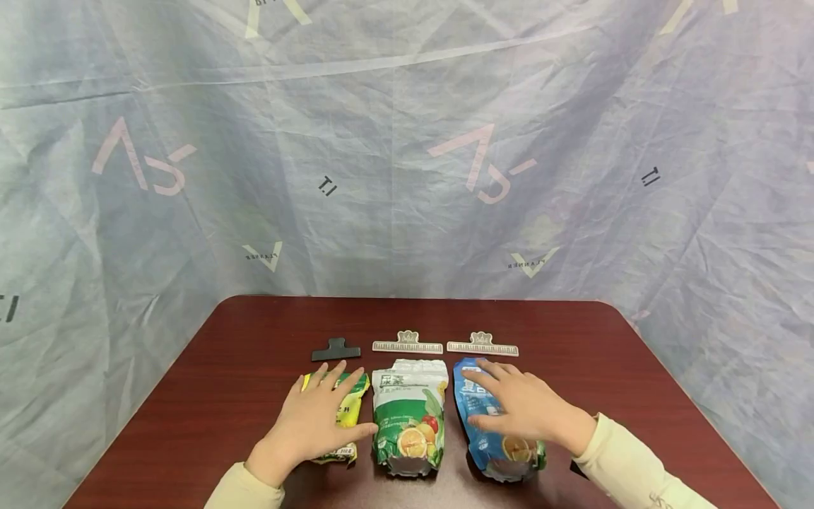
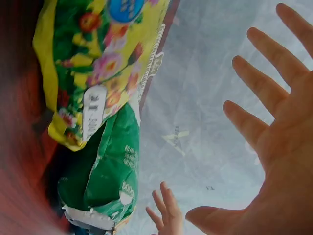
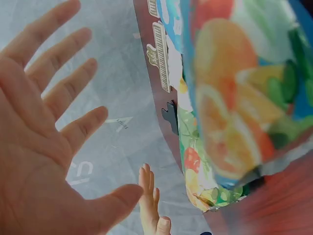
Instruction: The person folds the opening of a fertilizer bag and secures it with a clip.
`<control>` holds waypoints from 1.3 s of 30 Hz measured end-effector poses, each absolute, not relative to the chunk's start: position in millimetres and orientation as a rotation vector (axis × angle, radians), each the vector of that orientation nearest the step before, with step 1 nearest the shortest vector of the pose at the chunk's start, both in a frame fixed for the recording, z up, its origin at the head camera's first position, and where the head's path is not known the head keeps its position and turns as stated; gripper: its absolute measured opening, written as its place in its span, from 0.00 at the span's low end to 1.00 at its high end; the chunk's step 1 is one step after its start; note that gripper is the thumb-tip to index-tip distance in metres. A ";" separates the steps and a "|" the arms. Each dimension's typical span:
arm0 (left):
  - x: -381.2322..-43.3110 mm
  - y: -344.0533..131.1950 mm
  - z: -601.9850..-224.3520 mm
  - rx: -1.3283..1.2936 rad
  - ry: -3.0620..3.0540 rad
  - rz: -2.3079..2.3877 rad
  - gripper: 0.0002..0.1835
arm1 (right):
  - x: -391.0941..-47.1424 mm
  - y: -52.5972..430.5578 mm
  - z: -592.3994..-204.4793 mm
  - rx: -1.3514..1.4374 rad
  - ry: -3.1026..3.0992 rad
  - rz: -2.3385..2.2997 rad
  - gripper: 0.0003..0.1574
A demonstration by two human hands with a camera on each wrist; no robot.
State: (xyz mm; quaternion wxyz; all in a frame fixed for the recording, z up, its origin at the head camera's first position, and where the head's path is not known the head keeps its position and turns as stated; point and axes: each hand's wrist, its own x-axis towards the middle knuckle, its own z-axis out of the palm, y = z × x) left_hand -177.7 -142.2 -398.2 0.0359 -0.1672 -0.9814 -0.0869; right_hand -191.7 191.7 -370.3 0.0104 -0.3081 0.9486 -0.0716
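Note:
Three plastic pouches lie in a row on the dark red table. Over the yellow pouch (image 1: 348, 411) at the left, printed with flowers in the left wrist view, my left hand (image 1: 314, 417) hovers with fingers spread. In the middle is a green and white pouch (image 1: 410, 417) with fruit and vegetables printed on it. Above the blue pouch (image 1: 477, 403) on the right, my right hand (image 1: 531, 406) is held with straight, spread fingers. Both wrist views show a gap between each palm and the pouches, and neither hand holds anything.
Behind the pouches lie a black clip (image 1: 335, 349) and two pale ruler-edged clips, one in the middle (image 1: 407, 343) and another at the right (image 1: 482, 345). A grey printed cloth (image 1: 394, 212) hangs beyond the far edge of the table (image 1: 572, 332).

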 end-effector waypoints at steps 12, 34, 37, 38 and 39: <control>-189.6 -155.8 -396.7 -0.513 -3.000 -0.214 0.40 | -212.1 180.7 -357.4 -1.031 2.912 -0.191 0.35; -214.9 -190.4 -395.8 -0.466 -3.091 -0.536 0.28 | -256.5 147.2 -330.6 -1.105 2.728 -0.403 0.24; -221.1 -195.5 -397.8 -0.475 -3.089 -0.644 0.28 | -261.2 140.4 -327.6 -1.125 2.738 -0.392 0.23; -223.1 -197.1 -398.8 -0.474 -3.091 -0.672 0.28 | -262.4 138.2 -326.7 -1.124 2.737 -0.391 0.23; -225.0 -198.9 -400.1 -0.478 -3.094 -0.682 0.28 | -263.2 136.0 -325.5 -1.116 2.733 -0.391 0.23</control>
